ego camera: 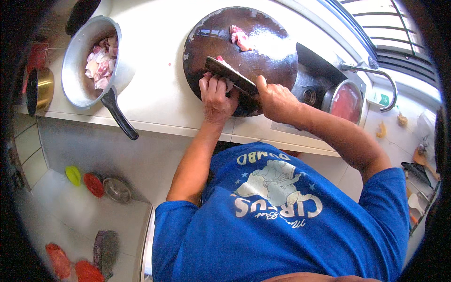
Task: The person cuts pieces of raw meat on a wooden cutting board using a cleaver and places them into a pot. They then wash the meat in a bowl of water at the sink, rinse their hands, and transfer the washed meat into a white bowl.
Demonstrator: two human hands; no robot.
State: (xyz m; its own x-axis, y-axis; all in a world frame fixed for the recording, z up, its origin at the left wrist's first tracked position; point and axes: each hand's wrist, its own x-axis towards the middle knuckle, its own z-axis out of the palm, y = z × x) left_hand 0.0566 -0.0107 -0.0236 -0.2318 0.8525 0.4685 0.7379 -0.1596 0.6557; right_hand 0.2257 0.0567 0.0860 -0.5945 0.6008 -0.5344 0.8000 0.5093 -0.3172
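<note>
On a round dark cutting board (197, 46), my right hand (276, 97) is closed round the handle of a cleaver (230, 75), its broad blade slanting to the upper left. Close against the blade, my left hand (218, 95) presses on a piece of raw meat (229, 84), mostly hidden by fingers and blade. A bit of pink meat (219, 59) shows on the blade's far side. Farther up the board lies another piece of raw meat (240, 38). At the left stands a metal pot (75, 70) with a black handle, holding cut raw meat pieces (102, 67).
Right of the board is a sink (313, 74) with a curved faucet (384, 72) and a metal bowl of reddish contents (347, 102). A gold-coloured pot (44, 90) stands at the counter's left end. The counter's front edge (169, 129) runs before me; footwear (105, 250) lies on the floor.
</note>
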